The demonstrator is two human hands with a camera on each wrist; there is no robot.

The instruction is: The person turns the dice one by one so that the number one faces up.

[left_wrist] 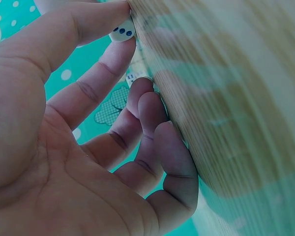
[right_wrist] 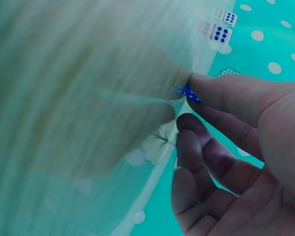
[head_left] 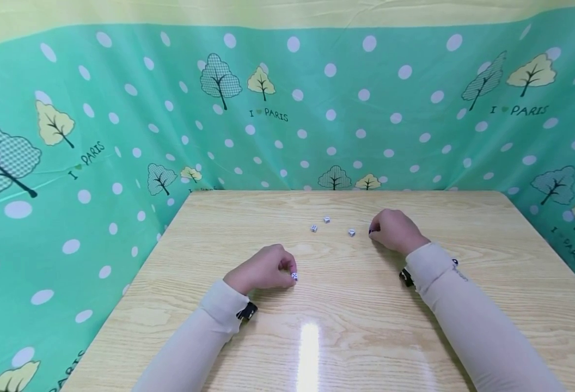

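Near the middle of the table, my left hand (head_left: 267,268) pinches a white die (head_left: 294,276) between thumb and index finger. Blue pips show on that die in the left wrist view, where it sits right at the wood. Farther back and to the right, my right hand (head_left: 395,231) pinches a blue die (right_wrist: 192,95) with white pips, mostly covered by the fingertips. Three more white dice lie between and beyond the hands: one at the left (head_left: 314,228), one farthest back (head_left: 326,220), and one (head_left: 352,232) just left of my right hand.
The light wooden table (head_left: 179,261) has its far edge close behind the dice. A green dotted curtain (head_left: 390,120) with printed trees hangs around the back and sides. Glare (head_left: 309,354) shines on the wood near the front.
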